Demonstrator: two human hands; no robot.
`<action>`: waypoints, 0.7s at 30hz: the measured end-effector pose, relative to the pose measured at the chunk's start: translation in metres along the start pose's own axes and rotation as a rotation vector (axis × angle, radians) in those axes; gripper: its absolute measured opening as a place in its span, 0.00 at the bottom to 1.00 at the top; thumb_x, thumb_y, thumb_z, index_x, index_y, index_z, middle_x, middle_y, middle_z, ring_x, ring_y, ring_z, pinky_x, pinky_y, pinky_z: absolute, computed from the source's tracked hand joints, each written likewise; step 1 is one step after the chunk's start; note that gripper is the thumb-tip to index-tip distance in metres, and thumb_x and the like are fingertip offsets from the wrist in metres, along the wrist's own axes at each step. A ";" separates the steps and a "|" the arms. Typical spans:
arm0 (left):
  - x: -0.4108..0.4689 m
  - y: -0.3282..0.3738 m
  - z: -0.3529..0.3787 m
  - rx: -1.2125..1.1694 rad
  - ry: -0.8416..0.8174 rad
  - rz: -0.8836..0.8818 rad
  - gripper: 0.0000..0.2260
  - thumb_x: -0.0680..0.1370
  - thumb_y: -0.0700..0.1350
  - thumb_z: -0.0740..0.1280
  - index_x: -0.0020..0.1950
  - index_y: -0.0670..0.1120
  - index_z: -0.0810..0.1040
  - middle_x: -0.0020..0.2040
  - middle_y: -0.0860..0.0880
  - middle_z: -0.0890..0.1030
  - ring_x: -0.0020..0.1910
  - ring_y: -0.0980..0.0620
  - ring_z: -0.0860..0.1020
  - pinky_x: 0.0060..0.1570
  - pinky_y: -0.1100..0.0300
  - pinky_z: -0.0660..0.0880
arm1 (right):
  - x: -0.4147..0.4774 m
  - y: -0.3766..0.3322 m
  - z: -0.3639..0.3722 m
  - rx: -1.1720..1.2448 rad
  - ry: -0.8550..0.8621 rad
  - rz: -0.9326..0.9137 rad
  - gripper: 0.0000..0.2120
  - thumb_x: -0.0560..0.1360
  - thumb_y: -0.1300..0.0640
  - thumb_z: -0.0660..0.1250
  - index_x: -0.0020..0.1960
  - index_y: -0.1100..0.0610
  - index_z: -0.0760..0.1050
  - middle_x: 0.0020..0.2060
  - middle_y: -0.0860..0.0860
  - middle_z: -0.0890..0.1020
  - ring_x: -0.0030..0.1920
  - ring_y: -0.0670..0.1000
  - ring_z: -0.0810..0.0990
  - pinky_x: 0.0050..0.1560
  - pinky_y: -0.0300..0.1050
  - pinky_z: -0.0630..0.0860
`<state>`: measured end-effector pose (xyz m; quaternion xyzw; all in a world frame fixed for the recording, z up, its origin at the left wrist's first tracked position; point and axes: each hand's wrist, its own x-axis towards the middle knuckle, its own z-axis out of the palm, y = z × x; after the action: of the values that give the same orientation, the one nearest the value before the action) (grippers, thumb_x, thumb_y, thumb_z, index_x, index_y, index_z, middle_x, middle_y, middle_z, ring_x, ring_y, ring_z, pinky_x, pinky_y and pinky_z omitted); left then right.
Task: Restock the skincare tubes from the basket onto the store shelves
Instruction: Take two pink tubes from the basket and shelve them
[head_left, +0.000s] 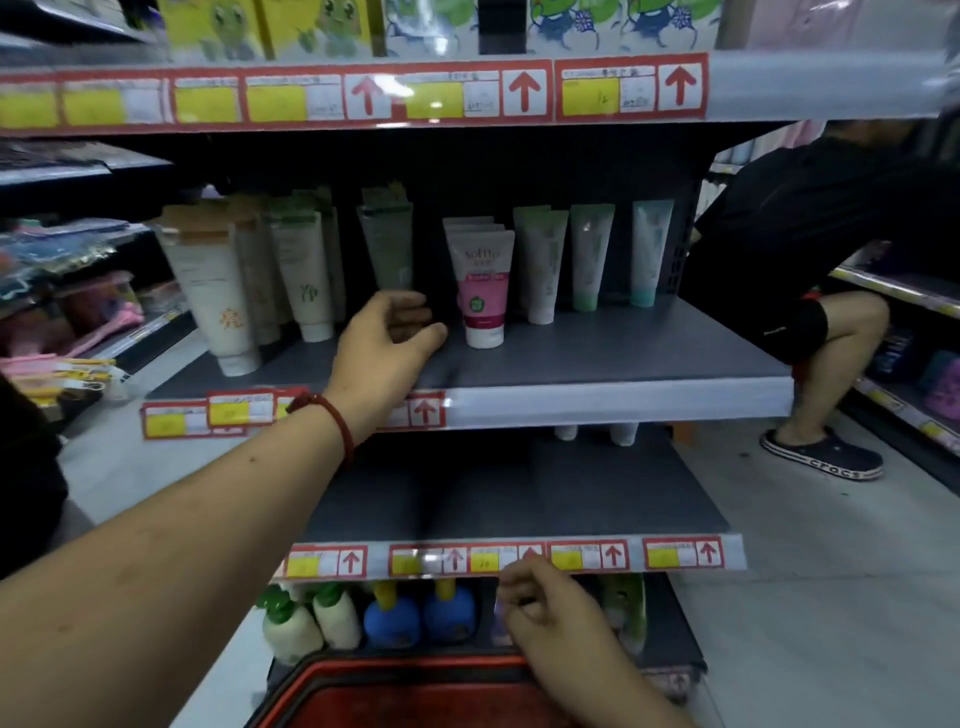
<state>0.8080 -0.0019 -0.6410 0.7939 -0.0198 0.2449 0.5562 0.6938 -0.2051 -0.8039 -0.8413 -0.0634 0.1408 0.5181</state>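
Your left hand (387, 343) is over the front-left part of the middle shelf (623, 358). The fingers are loosely curled, with nothing visible between thumb and fingers, so it's released. The fingertips sit right at the lower end of the grey-green tube (387, 244), whose cap end is hidden behind your hand. There's a red bracelet (324, 415) on that wrist.

The tubes on this shelf all have their long axis vertical, cap down on the shelf and crimped end up. The white tubes (213, 291) are at the left edge, leaning slightly. The pink tube (483, 291) is mid-shelf, just right of your hand, at the head of its own row. The pale green tubes (589, 254) are further back towards the right edge.

Your right hand (550, 613) is low, over the far rim of the red basket (395, 670), in front of the lower shelf's (519, 493) price strip. The fingers are curled but blurred, so I can't tell whether they grip anything.

The bottom shelf holds blue bottles (395, 618) and white bottles (291, 629). A person in black (810, 249) is crouching past the shelf's right end.
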 end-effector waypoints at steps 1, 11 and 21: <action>-0.017 0.000 -0.008 0.053 -0.021 0.060 0.16 0.77 0.42 0.73 0.64 0.46 0.77 0.57 0.50 0.83 0.55 0.58 0.81 0.59 0.62 0.78 | -0.004 -0.001 0.002 -0.038 -0.008 -0.016 0.10 0.78 0.59 0.67 0.56 0.48 0.74 0.52 0.47 0.80 0.47 0.46 0.80 0.52 0.37 0.78; -0.197 -0.064 -0.050 0.455 -0.352 0.141 0.28 0.77 0.54 0.72 0.75 0.53 0.69 0.71 0.57 0.73 0.69 0.58 0.71 0.68 0.60 0.70 | -0.058 0.024 0.045 -0.415 0.055 -0.197 0.29 0.77 0.50 0.70 0.75 0.48 0.63 0.69 0.46 0.70 0.67 0.50 0.73 0.63 0.44 0.73; -0.320 -0.155 -0.050 0.578 -0.423 -0.045 0.29 0.76 0.59 0.71 0.74 0.51 0.70 0.71 0.51 0.75 0.69 0.51 0.73 0.69 0.53 0.70 | -0.095 0.089 0.079 -0.558 -0.005 -0.126 0.34 0.75 0.49 0.72 0.76 0.52 0.62 0.69 0.52 0.71 0.68 0.54 0.73 0.66 0.49 0.72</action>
<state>0.5557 0.0244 -0.8950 0.9518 -0.0470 0.0583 0.2975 0.5764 -0.2019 -0.9000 -0.9454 -0.1531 0.0875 0.2742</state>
